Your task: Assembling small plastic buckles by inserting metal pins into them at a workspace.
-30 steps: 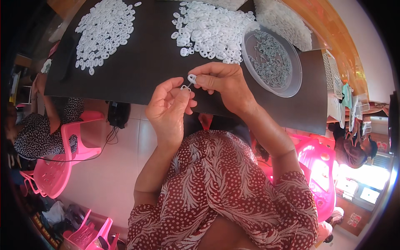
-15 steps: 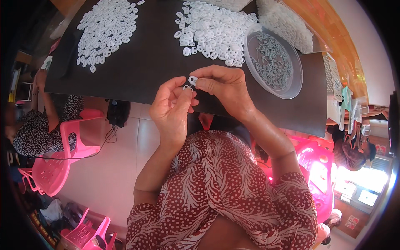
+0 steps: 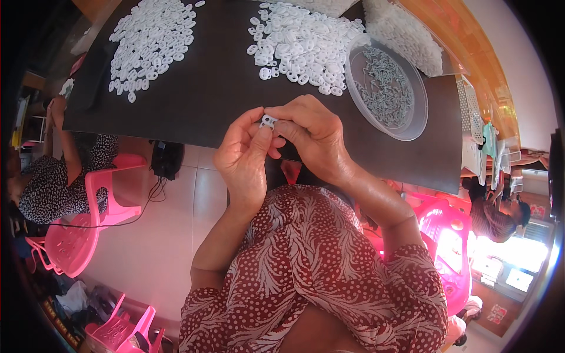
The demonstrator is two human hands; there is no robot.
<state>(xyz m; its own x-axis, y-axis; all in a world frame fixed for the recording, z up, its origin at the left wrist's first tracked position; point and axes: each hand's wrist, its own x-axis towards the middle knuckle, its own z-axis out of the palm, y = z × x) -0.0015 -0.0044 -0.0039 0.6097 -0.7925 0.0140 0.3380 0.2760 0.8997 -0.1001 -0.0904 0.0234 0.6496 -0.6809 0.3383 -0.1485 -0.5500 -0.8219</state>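
My left hand and my right hand meet over the table's near edge. Between their fingertips is a small white two-hole plastic cord lock. The left thumb and fingers pinch it from below and the left, while the right thumb and forefinger close on its upper right side. Fingers cover part of it. Beyond the hands lies a heap of white oval two-hole plastic pieces. To the right, a round clear tub holds many small grey metal springs.
The dark table carries another heap of white oval pieces at far left. A clear container of whitish pieces stands at the back right. Pink chairs are on the floor. Another person sits at the left.
My right hand has moved slightly left and down, bringing its white oval piece together with the one in my left hand. The two pieces now appear as one.
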